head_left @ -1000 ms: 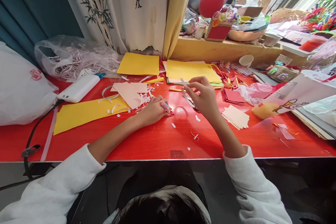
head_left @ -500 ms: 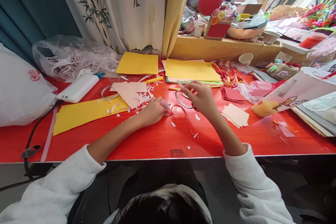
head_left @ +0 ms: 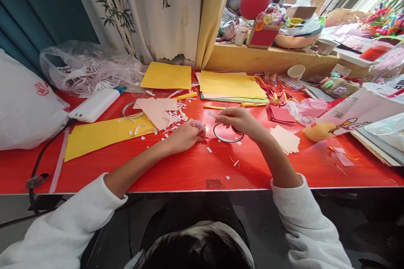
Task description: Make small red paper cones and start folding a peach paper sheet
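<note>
My left hand [head_left: 188, 134] is closed around a small pink and blue piece [head_left: 198, 124] above the red table. To its right, my right hand [head_left: 235, 119] pinches a short pale strip [head_left: 212, 114] that points left from the fingertips. A thin tape ring [head_left: 228, 139] is under the fingers of that hand, and whether they grip it too is hard to tell. White paper scraps [head_left: 179, 114] lie beyond my left hand. Left of them are pink paper pieces [head_left: 156, 111] and a long yellow sheet [head_left: 104, 136].
Yellow sheets [head_left: 232, 84] are stacked at the back. Pale cards [head_left: 285, 138] and red cards [head_left: 280, 115] sit at the right, near a large paper cup [head_left: 356, 109]. A white power bank [head_left: 94, 104] and plastic bags [head_left: 28, 105] occupy the left.
My right hand has turned and moved slightly down, with the pale strip still in its fingers. The tape ring has shifted right and toward me. My left hand has barely moved.
</note>
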